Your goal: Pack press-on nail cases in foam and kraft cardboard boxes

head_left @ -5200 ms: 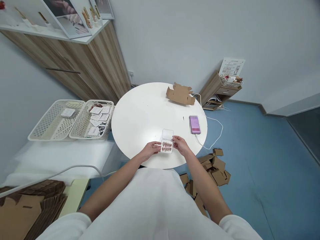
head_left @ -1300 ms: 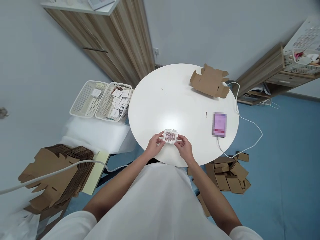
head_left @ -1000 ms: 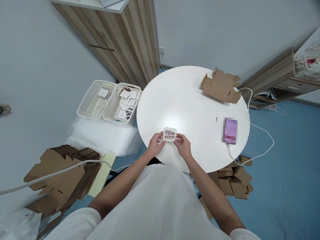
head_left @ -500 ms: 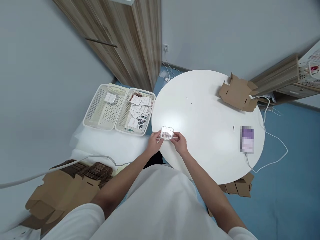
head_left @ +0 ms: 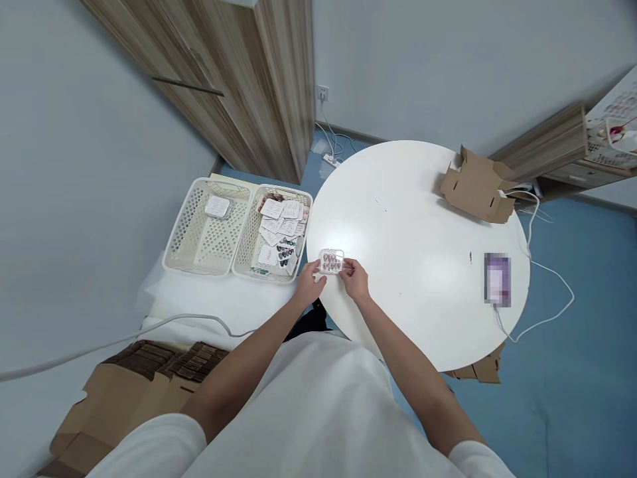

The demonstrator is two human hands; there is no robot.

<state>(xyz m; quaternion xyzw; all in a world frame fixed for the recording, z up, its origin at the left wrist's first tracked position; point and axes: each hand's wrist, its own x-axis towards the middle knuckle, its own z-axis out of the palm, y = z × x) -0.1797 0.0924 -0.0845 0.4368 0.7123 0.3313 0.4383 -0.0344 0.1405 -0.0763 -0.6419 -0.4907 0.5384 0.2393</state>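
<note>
Between my two hands, at the near left edge of the round white table [head_left: 408, 226], is a small clear plastic box [head_left: 331, 261]. Short rows of reddish, nail-like pieces show through it; they look like press-on nails. My left hand [head_left: 309, 284] pinches the box's left side. At its right side, the fingers of my right hand [head_left: 355, 279] are closed on the edge. To the left stand two white perforated baskets. A stack of clear boxes with a white label [head_left: 217, 206] lies in the left one; the right one holds white printed cards [head_left: 273, 208] and dark nail sets [head_left: 285, 253].
An opened cardboard box [head_left: 478, 186] lies at the table's far right. Nearer is a blurred purple-and-white object [head_left: 497, 279] with a white cable. Flattened cardboard [head_left: 119, 392] is stacked at lower left, below a grey cable [head_left: 124, 336]. A wooden cabinet [head_left: 239, 79] stands behind the baskets.
The clear box has tilted in my hands: the bright glare on it is gone and its rows of pieces show plainly. Both hands keep their hold. My view has shifted slightly.
</note>
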